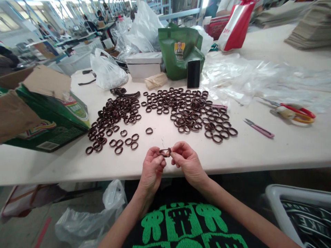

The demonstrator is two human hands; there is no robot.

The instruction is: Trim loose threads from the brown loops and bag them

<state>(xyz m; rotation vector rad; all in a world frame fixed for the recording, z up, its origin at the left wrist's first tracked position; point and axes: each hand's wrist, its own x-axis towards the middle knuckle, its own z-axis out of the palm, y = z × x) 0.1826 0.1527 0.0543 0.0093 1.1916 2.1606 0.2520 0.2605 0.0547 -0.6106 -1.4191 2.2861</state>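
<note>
Between my two hands, near the table's front edge, is a small dark brown ring [164, 152], squeezed into a rectangular outline. My left hand [153, 165] pinches its left end between thumb and fingers. The other end is gripped by my right hand [187, 162], thumb and fingertips closed on it. Beyond my hands lie two groups of similar brown rings, a heaped left pile [116, 112] and a wider right pile [190, 110]. One single ring [149, 131] lies apart between them.
A green cardboard box [51, 120] stands open at left. Behind the rings are a green bag [176, 51], a black phone-like object [193, 74] and a white box [143, 65]. Thread snips [259, 128] and scissors [294, 112] lie right. A grey bin [284, 193] sits below.
</note>
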